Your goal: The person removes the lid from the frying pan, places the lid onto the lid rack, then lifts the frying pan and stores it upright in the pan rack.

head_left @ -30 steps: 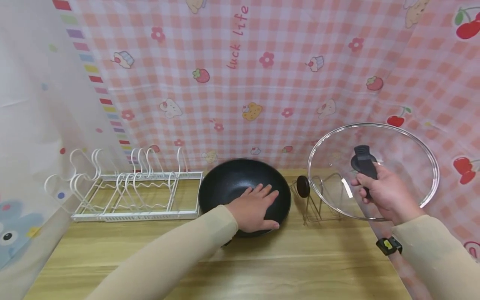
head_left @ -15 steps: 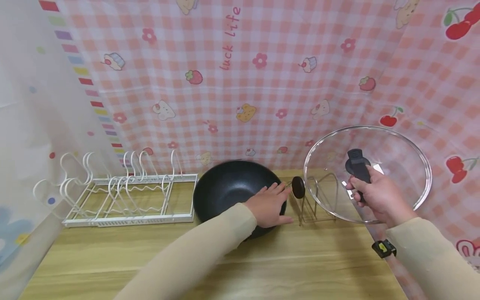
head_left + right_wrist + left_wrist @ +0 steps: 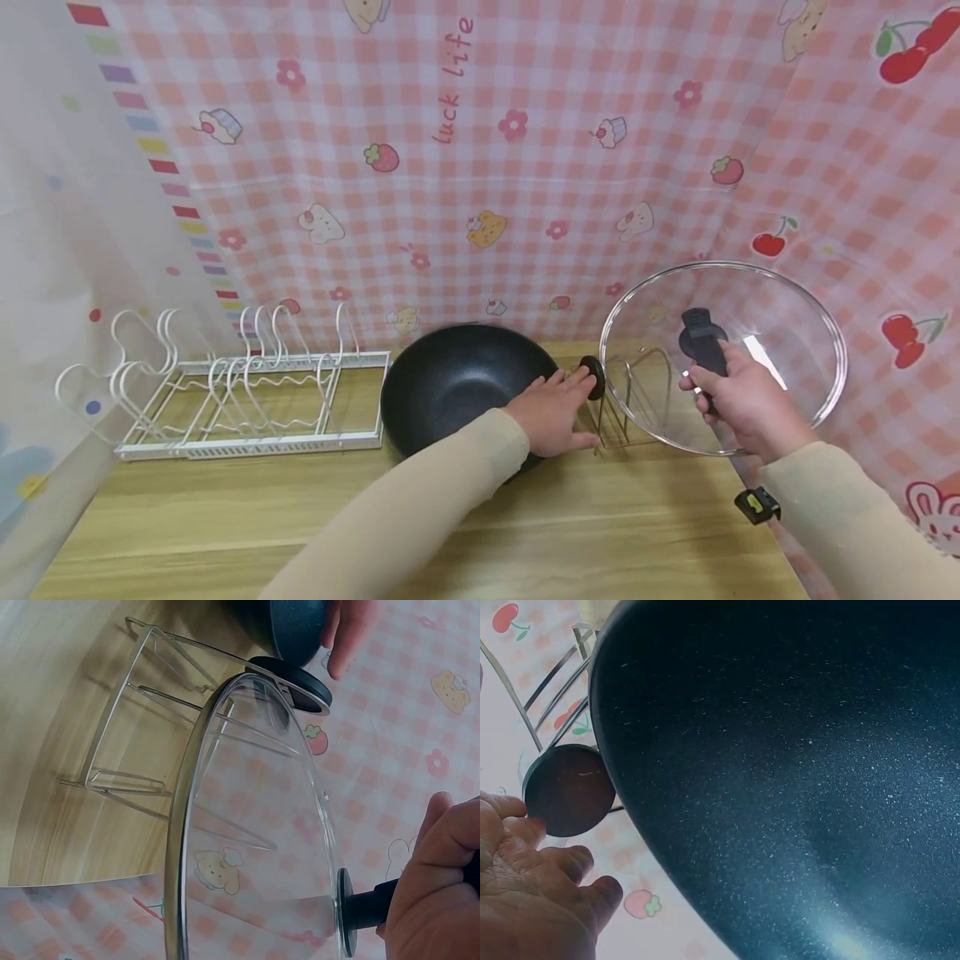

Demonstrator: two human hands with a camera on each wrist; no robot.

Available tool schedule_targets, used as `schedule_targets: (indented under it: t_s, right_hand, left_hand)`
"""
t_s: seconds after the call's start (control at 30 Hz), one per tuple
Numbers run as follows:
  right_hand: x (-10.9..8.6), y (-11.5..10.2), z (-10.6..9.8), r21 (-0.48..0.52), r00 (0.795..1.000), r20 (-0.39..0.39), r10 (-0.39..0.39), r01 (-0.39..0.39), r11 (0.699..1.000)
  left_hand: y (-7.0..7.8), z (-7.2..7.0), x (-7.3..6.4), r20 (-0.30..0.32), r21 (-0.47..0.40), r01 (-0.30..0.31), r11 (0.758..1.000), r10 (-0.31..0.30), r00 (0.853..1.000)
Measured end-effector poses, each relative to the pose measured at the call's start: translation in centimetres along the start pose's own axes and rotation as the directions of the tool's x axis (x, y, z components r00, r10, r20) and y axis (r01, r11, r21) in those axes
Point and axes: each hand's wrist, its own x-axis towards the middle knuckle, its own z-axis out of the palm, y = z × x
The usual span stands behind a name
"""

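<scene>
In the head view my left hand (image 3: 551,421) reaches over the right side of a black wok (image 3: 450,375), palm down with fingers extended. Its fingertips are right at a black round disc (image 3: 592,377) on the left end of a thin wire lid rack (image 3: 624,429). The left wrist view shows the same disc (image 3: 568,791) beside the spread fingertips. My right hand (image 3: 757,400) grips the black handle (image 3: 703,340) of a large glass lid (image 3: 798,321), held tilted. In the right wrist view the lid's metal rim (image 3: 178,847) overlaps the wire rack (image 3: 112,724).
A white rack (image 3: 288,448) with several upright looped dividers stands left of the wok. Everything rests on a wooden table (image 3: 420,533). A pink checked cloth (image 3: 420,100) hangs close behind, and patterned cloth also covers the right side.
My left hand has moved right, from over the middle of the wok to the black disc on the wire rack. The right hand keeps its grip on the lid. The head view has shifted slightly.
</scene>
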Motion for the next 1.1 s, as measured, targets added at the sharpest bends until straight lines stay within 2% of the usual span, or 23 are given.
schedule_targets:
  t_s: [0.43,0.8,1.1]
  right_hand:
    - [0.0,0.5,0.7,-0.008,1.0,0.001,0.001,-0.001,1.0]
    - [0.1,0.5,1.4,-0.01,1.0,-0.011,-0.007,0.007,1.0]
    - [-0.2,0.5,2.1,-0.067,1.0,-0.019,-0.023,0.021,0.998]
  left_hand:
    - [0.6,0.8,0.9,0.023,0.012,0.0,1.0,-0.001,1.0]
    - [0.7,0.3,1.4,0.0,0.051,-0.017,0.999,0.017,1.0]
    - [0.9,0.2,1.5,-0.013,0.08,-0.011,0.997,0.012,1.0]
